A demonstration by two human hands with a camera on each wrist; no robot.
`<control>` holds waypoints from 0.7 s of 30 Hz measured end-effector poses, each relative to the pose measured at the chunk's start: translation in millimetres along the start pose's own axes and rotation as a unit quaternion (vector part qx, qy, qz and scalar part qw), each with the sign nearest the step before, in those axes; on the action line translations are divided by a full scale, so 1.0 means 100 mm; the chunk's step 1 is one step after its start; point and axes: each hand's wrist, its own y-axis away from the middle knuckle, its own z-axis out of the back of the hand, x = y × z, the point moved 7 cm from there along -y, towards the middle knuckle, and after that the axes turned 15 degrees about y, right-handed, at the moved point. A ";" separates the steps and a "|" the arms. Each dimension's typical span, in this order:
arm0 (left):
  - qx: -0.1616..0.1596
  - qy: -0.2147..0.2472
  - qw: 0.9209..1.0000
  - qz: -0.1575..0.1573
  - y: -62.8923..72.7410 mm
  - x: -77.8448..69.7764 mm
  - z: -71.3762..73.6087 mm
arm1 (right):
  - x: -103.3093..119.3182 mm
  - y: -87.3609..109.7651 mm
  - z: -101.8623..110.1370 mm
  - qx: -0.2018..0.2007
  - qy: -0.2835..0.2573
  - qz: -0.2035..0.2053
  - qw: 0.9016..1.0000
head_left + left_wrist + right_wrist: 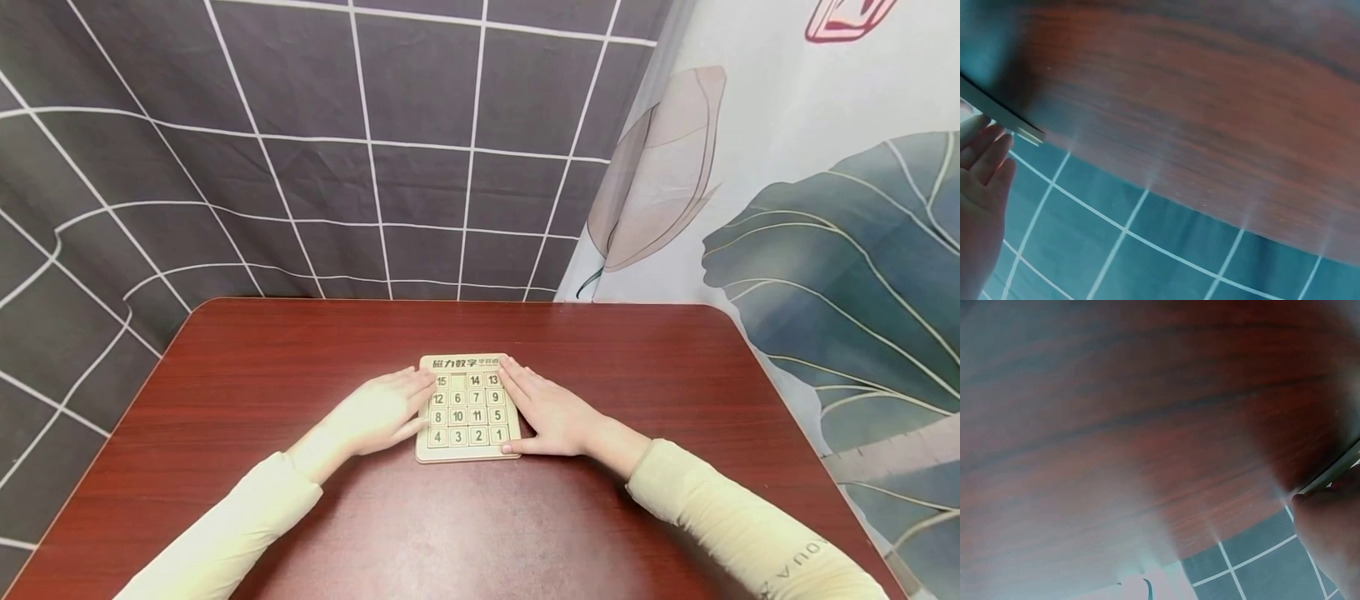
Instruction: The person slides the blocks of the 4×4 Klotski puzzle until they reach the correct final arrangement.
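Flat on a red-brown table, a pale number puzzle with dark lettering across its top holds square tiles in four rows; bottom reads 4, 3, 2, 1; the slot between 15 and 14 is bare.

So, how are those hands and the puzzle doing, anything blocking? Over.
Left hand at left edge of number puzzle; right hand at right edge. Puzzle flat on table, gap in top row. Fingers cover parts of its side edges.

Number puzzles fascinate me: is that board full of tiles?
Not quite: the board has one empty slot, the bare gap between tile 15 and tile 14 in its top row.
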 end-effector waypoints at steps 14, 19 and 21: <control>0.012 0.005 1.000 -0.011 -0.16 -0.05 -0.07 | 0.00 0.00 -0.01 -0.001 0.001 0.001 1.000; 0.005 0.010 1.000 -0.016 -0.02 -0.05 -0.04 | 0.00 0.00 0.00 -0.003 0.000 0.004 1.000; 0.002 0.004 1.000 -0.022 0.04 -0.07 -0.02 | -0.01 0.01 -0.01 0.003 -0.001 0.001 1.000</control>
